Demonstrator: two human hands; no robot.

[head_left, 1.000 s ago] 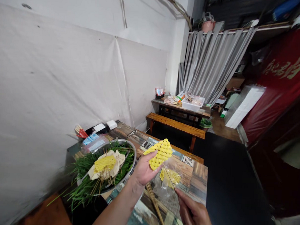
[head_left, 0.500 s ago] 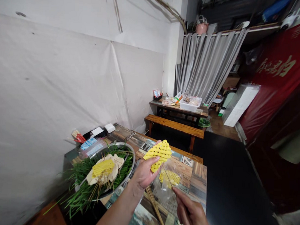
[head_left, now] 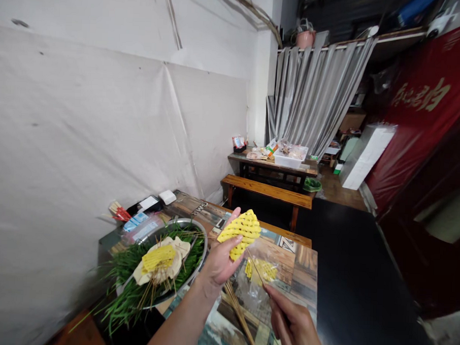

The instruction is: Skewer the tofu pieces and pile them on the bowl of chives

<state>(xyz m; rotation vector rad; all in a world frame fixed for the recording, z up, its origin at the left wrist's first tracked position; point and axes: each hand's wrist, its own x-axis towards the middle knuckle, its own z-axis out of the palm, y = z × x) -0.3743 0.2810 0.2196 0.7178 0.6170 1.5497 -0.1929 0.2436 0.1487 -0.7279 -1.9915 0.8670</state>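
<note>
Head camera, over a patterned worktop (head_left: pixel 287 256): the left hand (head_left: pixel 219 263) held up a yellow lattice-cut sheet (head_left: pixel 240 232), its fingers (head_left: pixel 230 242) clasped along the sheet's lower edge and a thumb showing behind the top. The right hand (head_left: pixel 294 325) pinched a thin bamboo skewer (head_left: pixel 257 269) between its fingers, the tip aimed up at the sheet's lower corner; whether the point had entered could not be told.

Below the left fingers lay a loose bundle of bare skewers (head_left: pixel 239 313) on the worktop, and just beyond the skewer tip a clear plastic bag (head_left: pixel 258 278) held more yellow sheets. Well to the left of the left fingers sat a metal basin (head_left: pixel 201 240) lined with green chives (head_left: pixel 125 295), carrying pale sheets and a yellow one already on sticks.

Judging from that, several pieces were threaded and stacked, one was in hand not clearly pierced, and the bagged sheets and spare skewers were untouched. A bench (head_left: pixel 269 192) and a second table with boxes stood well beyond both hands.
</note>
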